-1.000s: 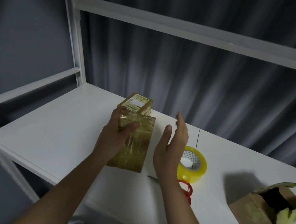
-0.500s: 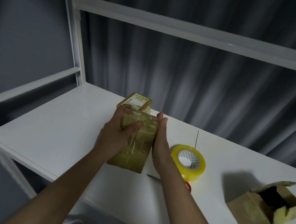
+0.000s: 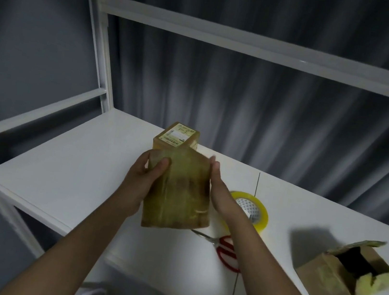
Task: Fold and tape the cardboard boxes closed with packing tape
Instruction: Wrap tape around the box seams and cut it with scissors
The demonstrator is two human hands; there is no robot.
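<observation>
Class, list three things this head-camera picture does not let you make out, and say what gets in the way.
1. Label text on the rear box: too small in the head view.
2. Scissors: handles partly hidden by the right forearm.
3. Inside of the open box: too dark to see any contents.
4. Far side of the held box: hidden by the box itself.

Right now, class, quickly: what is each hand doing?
Left hand: closed on the taped box, thumb on its face.
Right hand: pressed flat against the same box's right side, helping hold it.
</observation>
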